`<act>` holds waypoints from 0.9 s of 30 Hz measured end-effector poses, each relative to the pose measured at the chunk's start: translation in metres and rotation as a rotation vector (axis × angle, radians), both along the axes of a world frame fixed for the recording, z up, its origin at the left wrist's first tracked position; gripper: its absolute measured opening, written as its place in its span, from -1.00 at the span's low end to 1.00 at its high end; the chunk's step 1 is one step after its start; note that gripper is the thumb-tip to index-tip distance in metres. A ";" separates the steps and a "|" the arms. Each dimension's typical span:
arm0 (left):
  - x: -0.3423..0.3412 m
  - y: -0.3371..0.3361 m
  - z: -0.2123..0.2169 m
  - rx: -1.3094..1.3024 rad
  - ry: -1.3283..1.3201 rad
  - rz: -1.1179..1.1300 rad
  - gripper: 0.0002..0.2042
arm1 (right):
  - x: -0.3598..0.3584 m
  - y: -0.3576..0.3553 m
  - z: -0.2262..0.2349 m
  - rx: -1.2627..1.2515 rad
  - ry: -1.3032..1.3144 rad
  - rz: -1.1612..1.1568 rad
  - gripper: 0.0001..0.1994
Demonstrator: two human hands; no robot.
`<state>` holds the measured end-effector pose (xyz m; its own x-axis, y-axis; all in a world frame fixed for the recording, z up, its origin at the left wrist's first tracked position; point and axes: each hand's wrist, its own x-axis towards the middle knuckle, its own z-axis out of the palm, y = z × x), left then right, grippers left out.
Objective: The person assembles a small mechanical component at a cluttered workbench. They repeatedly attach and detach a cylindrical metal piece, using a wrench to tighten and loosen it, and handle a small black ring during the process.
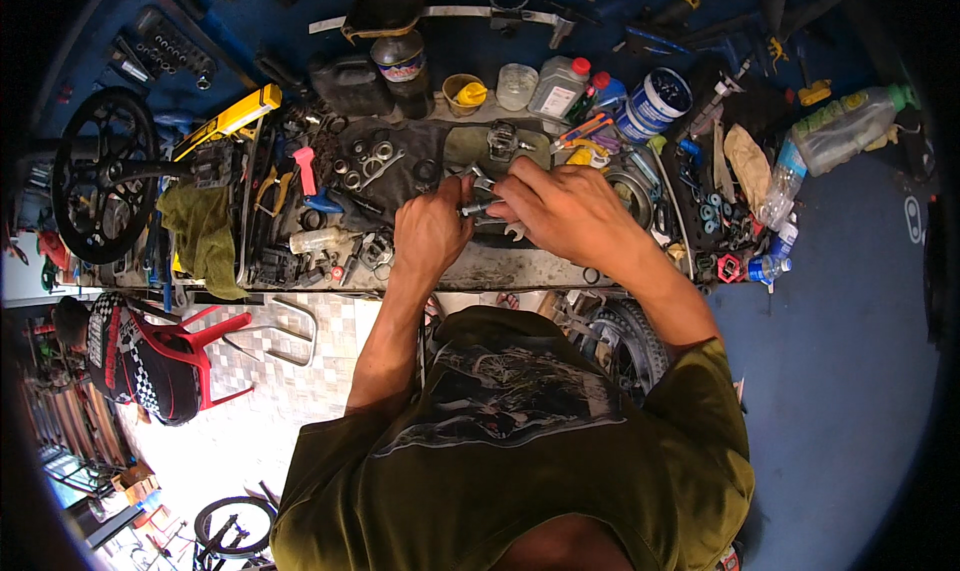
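Steadying that metal piece (pixel 481 209): left hand (pixel 432 228) and right hand (pixel 562 207) fingers both look clamped on it, so keep it square, minding the wrench end (pixel 515 234) nearside of the right fingers.

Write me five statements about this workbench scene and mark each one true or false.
1. Metal parts show between the left hand and the right hand. True.
2. The green cloth lies at the bench's right end. False: it is toward the left end, draped over the front edge.
3. The pink tool handle is left of the left hand. True.
4. The clear bottle with a green cap is on the left side. False: it is at the far right.
5. The red chair is vacant. False: a person is on it.
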<state>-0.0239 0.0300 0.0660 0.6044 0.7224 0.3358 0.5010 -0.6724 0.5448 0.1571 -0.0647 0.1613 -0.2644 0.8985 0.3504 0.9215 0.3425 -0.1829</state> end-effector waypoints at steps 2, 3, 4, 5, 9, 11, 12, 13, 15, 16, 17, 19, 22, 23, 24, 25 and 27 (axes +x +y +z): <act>0.001 0.000 0.000 0.006 -0.022 -0.017 -0.81 | -0.001 0.001 0.002 -0.015 -0.015 -0.021 -0.73; 0.002 0.000 0.001 0.014 -0.048 -0.029 -0.81 | -0.001 0.001 0.001 -0.015 -0.005 -0.025 -0.73; 0.003 0.000 0.002 0.021 -0.075 -0.042 -0.82 | 0.000 0.001 0.000 -0.015 0.005 -0.032 -0.73; 0.003 0.000 0.002 0.010 -0.055 -0.040 -0.81 | 0.001 0.001 -0.001 -0.015 0.015 -0.038 -0.73; 0.003 0.002 -0.002 -0.029 0.010 -0.023 -0.78 | 0.002 0.002 -0.001 -0.054 0.065 -0.028 -0.78; 0.005 0.004 -0.004 -0.054 0.023 -0.019 -0.76 | 0.002 0.001 0.001 -0.075 0.088 -0.037 -0.80; 0.005 0.005 -0.005 -0.071 0.024 -0.020 -0.76 | 0.002 0.001 0.002 -0.069 0.092 -0.034 -0.80; 0.006 0.005 -0.006 -0.088 0.026 -0.019 -0.76 | 0.002 0.000 0.002 -0.062 0.097 -0.030 -0.79; 0.006 0.006 -0.005 -0.078 -0.012 -0.046 -0.77 | 0.002 0.000 0.004 -0.055 0.110 -0.013 -0.78; 0.006 0.006 -0.005 -0.072 -0.032 -0.060 -0.77 | 0.003 0.000 0.005 -0.054 0.118 0.000 -0.78; 0.006 0.006 -0.006 -0.083 -0.002 -0.053 -0.76 | 0.003 0.001 0.006 -0.053 0.127 0.013 -0.78; 0.007 0.007 -0.008 -0.103 0.059 -0.038 -0.75 | 0.004 0.001 0.004 -0.030 0.088 -0.016 -0.79; 0.008 0.006 -0.006 -0.105 0.047 -0.042 -0.72 | 0.003 0.003 -0.001 -0.033 0.061 -0.050 -0.80; 0.009 0.005 -0.004 -0.102 0.040 -0.041 -0.72 | 0.003 0.003 -0.003 -0.040 0.057 -0.060 -0.80; 0.010 0.004 -0.002 -0.099 0.033 -0.040 -0.72 | 0.003 0.004 -0.006 -0.069 0.057 -0.087 -0.80; 0.010 0.003 -0.001 -0.095 0.028 -0.037 -0.72 | 0.003 0.005 -0.008 -0.096 0.058 -0.111 -0.80; 0.010 0.004 -0.004 -0.089 0.036 -0.033 -0.73 | 0.002 0.005 -0.008 -0.102 0.079 -0.122 -0.80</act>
